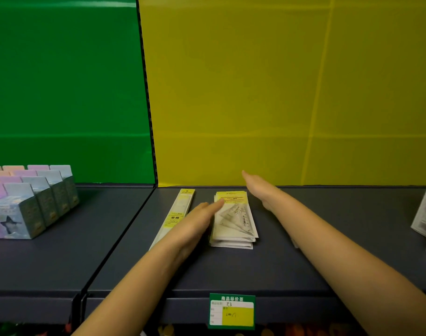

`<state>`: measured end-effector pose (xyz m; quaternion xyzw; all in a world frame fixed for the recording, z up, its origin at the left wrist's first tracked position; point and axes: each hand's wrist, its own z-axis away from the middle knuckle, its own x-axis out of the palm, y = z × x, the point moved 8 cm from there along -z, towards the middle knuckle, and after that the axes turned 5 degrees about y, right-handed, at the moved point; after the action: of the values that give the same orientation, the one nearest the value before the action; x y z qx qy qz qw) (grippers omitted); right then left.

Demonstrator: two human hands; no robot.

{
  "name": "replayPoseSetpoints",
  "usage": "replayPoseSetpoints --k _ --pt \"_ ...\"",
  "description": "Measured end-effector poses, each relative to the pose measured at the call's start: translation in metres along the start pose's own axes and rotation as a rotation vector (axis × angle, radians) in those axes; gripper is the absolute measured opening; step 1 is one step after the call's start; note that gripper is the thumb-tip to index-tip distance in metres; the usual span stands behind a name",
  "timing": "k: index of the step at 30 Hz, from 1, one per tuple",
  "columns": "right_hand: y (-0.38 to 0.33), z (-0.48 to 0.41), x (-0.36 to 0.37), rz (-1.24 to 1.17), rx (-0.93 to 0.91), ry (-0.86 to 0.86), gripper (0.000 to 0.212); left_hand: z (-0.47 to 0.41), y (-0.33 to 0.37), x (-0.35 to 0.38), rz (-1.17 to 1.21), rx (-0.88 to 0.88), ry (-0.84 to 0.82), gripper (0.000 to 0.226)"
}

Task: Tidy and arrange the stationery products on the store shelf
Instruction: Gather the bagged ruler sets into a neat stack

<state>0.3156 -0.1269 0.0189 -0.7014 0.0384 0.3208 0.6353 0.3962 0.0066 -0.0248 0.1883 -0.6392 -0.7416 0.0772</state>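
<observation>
A stack of set-square packets [235, 221] lies flat on the grey shelf [231, 267], between the two hands. The left hand [197, 221] lies flat, grip open, fingers straight, fingertips touching the stack's left edge. The right hand [260, 187] stands edge-on just right of the stack, grip open and holding nothing. A long ruler packet [175, 215] lies just left of the left hand. Bare shelf stretches right of the right hand.

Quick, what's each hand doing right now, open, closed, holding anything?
Left hand: open and flat, fingers against the left side of the stack of set-square packs, gripping nothing.
Right hand: open, flat, beside the stack's right, holding nothing.
</observation>
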Motion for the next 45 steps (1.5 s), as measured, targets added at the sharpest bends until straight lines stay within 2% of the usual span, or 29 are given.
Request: replayPoseSetpoints --k 3,6,8,15,20,24,27,30,32,36,41,45 --pt "0.017 0.010 -0.001 -0.219 0.078 0.000 0.058 -0.015 0.005 0.006 0.139 -0.061 0.021 0.062" --pt "0.031 0.016 0.005 -0.330 0.137 0.008 0.058 -0.024 0.010 0.010 0.192 -0.105 0.055 0.041" --pt "0.032 0.024 0.014 -0.392 0.158 -0.013 0.057 -0.026 0.012 0.014 0.237 -0.127 0.079 0.036" --pt "0.025 0.047 0.021 -0.436 0.150 -0.003 0.055 -0.029 0.009 0.014 0.290 -0.107 0.142 0.057" --pt "0.016 0.053 0.022 -0.436 0.137 -0.043 0.061 -0.025 0.014 0.014 0.316 -0.072 0.150 0.055" --pt "0.013 0.057 -0.020 -0.417 0.038 0.032 0.058 -0.003 0.045 0.003 0.144 0.156 0.343 0.054" --pt "0.040 0.058 -0.068 -0.450 0.018 0.143 0.056 0.012 0.067 0.034 0.138 0.266 0.235 0.051" --pt "0.072 0.071 -0.093 -0.547 0.072 0.225 0.052 0.010 0.067 0.086 0.220 0.196 0.075 0.047" --pt "0.085 0.078 -0.093 -0.645 0.107 0.182 0.052 0.002 0.056 0.117 0.245 0.111 0.019 0.049" --pt "0.085 0.089 -0.087 -0.720 0.113 0.121 0.054 -0.017 0.030 0.148 0.343 -0.048 -0.001 0.061" --pt "0.069 0.109 -0.077 -0.669 0.069 0.040 0.046 -0.015 0.030 0.155 0.444 -0.070 0.001 0.053" --pt "0.064 0.114 -0.075 -0.645 0.057 0.030 0.045 -0.029 0.020 0.158 0.466 -0.067 0.035 0.075"
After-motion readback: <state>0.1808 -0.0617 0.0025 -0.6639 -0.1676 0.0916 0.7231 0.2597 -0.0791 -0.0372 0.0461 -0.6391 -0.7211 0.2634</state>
